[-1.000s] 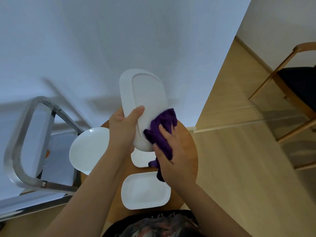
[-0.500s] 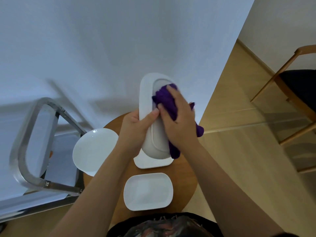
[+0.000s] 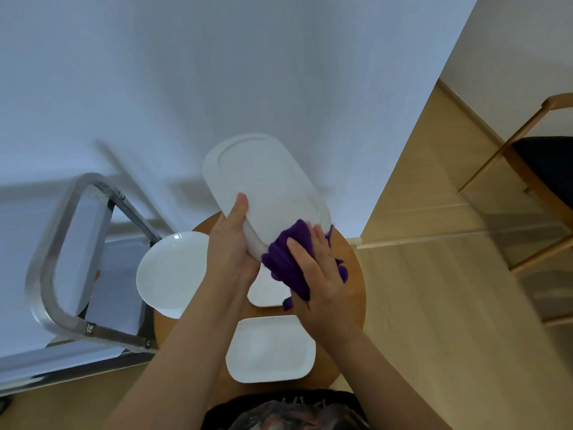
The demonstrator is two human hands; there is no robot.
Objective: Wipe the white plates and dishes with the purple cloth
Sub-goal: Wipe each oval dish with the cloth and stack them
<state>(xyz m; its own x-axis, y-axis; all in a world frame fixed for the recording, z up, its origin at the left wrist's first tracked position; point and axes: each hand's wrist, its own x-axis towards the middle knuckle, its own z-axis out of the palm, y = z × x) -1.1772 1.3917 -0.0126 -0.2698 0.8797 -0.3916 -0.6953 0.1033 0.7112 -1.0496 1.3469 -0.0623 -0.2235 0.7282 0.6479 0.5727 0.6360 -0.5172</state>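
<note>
Nearest, a white rectangular dish [image 3: 269,349] lies flat on the round wooden table [image 3: 356,274], close to the person's body. Just beyond it a second white dish [image 3: 263,293] sits on the table, mostly hidden under the hands, and a round white plate [image 3: 170,271] lies to the left, overhanging the table edge. Above these, the left hand [image 3: 231,243] grips the near end of a long oval platter [image 3: 266,184], thumb laid along its upper face and fingers wrapped behind; the platter is held clear of the table, tilted, its far end pointing away toward the wall. Right hand [image 3: 319,274] presses the bunched purple cloth [image 3: 288,259] against the platter's near right rim, fingers spread flat over the cloth. Judgement: glazed ware, stiff, smooth and likely slippery, breakable if dropped; long shape puts leverage on a one-end hold, so a firm grip across the rim with thumb on top seems right. Cloth is soft and gives readily. Farther left stands a metal-framed cart [image 3: 62,259]; far right, a wooden chair [image 3: 511,144] on the pale floor.
</note>
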